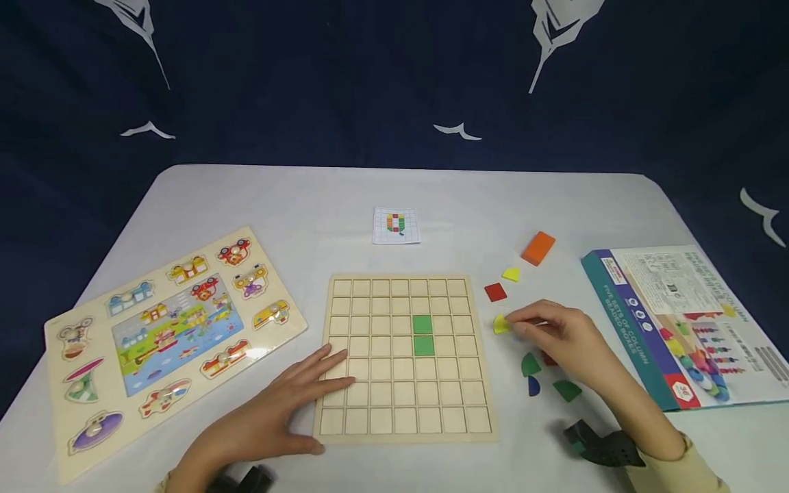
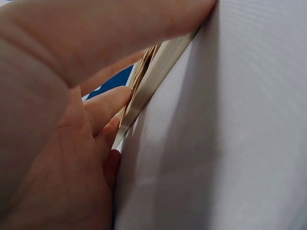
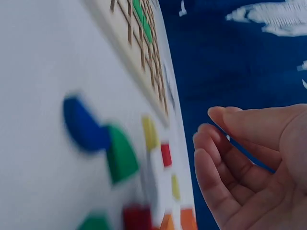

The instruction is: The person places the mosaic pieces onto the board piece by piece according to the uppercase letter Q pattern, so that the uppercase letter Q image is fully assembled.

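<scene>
Under hands (image 1: 286, 400) (image 1: 564, 342), board (image 1: 403, 370) and red piece (image 1: 548, 359) partly hidden

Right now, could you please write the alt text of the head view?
A person's left hand touches a wooden grid board with two green squares; the right hand hovers near a yellow piece. A puzzle lies left, a box right.
</scene>
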Demonstrator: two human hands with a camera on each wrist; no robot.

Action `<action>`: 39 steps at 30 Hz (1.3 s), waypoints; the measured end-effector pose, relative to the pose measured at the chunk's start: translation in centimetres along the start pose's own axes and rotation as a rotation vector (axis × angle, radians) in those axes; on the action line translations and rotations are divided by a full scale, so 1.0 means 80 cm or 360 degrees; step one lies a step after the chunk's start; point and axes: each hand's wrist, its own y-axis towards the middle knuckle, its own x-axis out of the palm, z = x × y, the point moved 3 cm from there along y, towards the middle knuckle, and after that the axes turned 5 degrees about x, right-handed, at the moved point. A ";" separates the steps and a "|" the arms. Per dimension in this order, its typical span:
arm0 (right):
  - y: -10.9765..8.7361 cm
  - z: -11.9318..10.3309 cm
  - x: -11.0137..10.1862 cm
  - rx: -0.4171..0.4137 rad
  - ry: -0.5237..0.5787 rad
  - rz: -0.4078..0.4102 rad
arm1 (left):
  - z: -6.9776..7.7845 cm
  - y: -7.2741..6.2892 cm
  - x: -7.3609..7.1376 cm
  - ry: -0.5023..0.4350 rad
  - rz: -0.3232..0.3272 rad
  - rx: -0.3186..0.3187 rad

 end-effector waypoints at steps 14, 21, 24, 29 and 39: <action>-0.029 0.042 -0.011 0.0015 -0.0062 -0.0236 | -0.001 0.002 -0.001 -0.0042 0.0021 0.0020; -0.033 0.045 -0.003 -0.0153 -0.0180 -0.0305 | 0.000 0.001 0.000 -0.0076 -0.0010 -0.0023; -0.032 0.045 -0.001 -0.0144 -0.0239 -0.0274 | 0.000 0.000 0.001 -0.0078 -0.0015 -0.0029; -0.030 0.046 0.000 -0.0194 -0.0237 -0.0238 | 0.000 -0.001 0.000 -0.0048 0.0003 -0.0003; -0.029 0.044 -0.002 -0.0146 -0.0201 -0.0194 | 0.000 -0.001 -0.001 -0.0057 0.0000 -0.0019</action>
